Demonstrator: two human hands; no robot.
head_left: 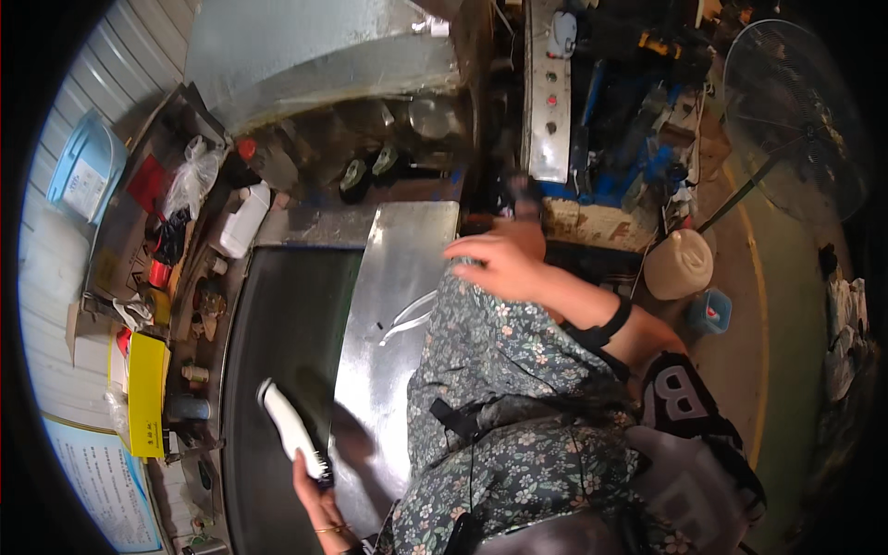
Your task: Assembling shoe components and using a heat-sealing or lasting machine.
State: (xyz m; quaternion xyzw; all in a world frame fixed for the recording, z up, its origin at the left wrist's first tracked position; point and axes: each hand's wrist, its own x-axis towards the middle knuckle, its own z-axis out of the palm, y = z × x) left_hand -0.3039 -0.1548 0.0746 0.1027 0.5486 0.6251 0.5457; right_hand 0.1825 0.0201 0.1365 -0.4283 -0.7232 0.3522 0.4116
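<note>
My left hand (319,499) is closed on the lower end of a long white object (291,421), slim and curved, with a dark, toothed-looking part near my fingers. Its exact kind I cannot make out. The object is held up over a dark belt (287,324). Farther right, my right hand (499,264) lies on the floral apron (499,351) that covers my lap. Its fingers are stretched out to the left, and I see nothing in them. A thin white strip (409,319) lies on the shiny metal plate (402,236) between the belt and the apron.
A pair of shoes (365,171) stands beyond the belt, under a large metal hood (324,65). Along the left run cluttered shelves with a white jug (245,220) and a yellow box (148,396). At right are a control panel (550,111), a plastic drum (678,265) and a fan (795,120).
</note>
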